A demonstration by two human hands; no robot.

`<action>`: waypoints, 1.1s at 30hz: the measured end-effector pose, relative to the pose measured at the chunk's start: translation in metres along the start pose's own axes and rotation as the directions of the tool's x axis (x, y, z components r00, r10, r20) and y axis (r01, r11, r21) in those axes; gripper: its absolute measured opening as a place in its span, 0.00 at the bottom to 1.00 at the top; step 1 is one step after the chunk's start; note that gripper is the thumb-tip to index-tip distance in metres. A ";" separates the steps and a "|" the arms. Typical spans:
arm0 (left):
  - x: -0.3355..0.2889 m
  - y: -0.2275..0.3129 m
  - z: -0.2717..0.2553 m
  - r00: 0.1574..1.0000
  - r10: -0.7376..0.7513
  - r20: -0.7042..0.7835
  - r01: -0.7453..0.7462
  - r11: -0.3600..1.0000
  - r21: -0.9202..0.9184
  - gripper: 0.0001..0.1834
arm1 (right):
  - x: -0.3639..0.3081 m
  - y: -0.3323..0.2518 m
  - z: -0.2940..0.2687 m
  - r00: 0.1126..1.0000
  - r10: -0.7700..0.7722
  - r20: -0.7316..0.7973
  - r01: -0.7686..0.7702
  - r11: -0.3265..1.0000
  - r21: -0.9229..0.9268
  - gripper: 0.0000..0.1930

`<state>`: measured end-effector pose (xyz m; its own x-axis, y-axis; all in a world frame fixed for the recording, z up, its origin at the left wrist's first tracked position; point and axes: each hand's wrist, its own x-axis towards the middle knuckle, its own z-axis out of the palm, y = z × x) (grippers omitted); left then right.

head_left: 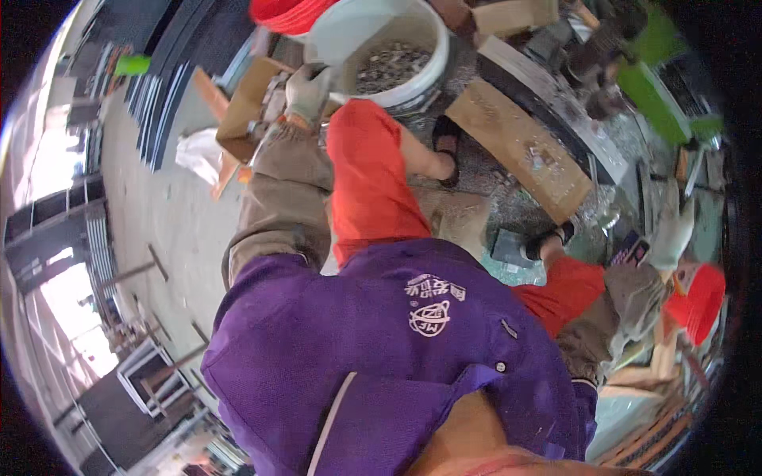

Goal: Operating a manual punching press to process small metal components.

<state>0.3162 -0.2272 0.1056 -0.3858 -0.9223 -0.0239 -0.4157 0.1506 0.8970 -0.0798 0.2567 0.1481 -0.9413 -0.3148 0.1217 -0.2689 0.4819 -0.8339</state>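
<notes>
Head view: two gloved hands [306,92] [672,236], one white bucket [349,30]; the fingers' [299,78] grip I cannot tell.

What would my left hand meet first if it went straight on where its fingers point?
Probably the left side of the white bucket: the gloved left hand points toward the picture's top, close to that rim. Depth is unclear, so it might pass just beside or above it.

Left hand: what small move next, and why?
Perhaps ease the left hand rightward over the bucket: it appears between the box and that open bucket, which holds small pieces. Slowly seems wise, as its grip is unclear.
</notes>
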 end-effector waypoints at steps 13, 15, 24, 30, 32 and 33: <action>0.006 -0.133 -0.084 0.925 -0.347 -0.157 0.363 0.928 0.085 0.14 | -0.002 0.000 0.001 0.995 0.070 -0.076 -0.073 0.996 -0.048 0.21; 0.013 -0.097 -0.055 0.974 -0.155 -0.164 0.212 0.877 0.431 0.16 | -0.019 -0.023 -0.011 0.999 -0.048 -0.026 0.039 0.959 -0.282 0.21; -0.050 0.033 0.142 0.751 0.276 0.600 -0.447 0.881 0.154 0.13 | -0.008 -0.019 0.007 0.990 -0.074 -0.121 0.007 0.877 -0.480 0.28; -0.110 0.056 0.288 0.524 0.215 0.824 -0.624 0.755 0.200 0.16 | -0.027 -0.060 0.015 0.985 -0.005 -0.175 -0.057 0.937 -0.345 0.16; -0.117 0.058 0.322 0.456 0.155 0.876 -0.631 0.751 0.195 0.17 | -0.028 -0.057 0.010 0.984 -0.018 -0.176 -0.056 0.911 -0.407 0.16; -0.117 0.056 0.336 0.412 0.089 0.907 -0.628 0.749 0.212 0.18 | -0.028 -0.057 0.008 0.987 -0.046 -0.153 -0.030 0.888 -0.459 0.15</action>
<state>0.0609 0.0088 0.0100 -0.9429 -0.0442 -0.3302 -0.2437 0.7672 0.5933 -0.0360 0.2313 0.1883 -0.9482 -0.2080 0.2402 -0.3041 0.8128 -0.4968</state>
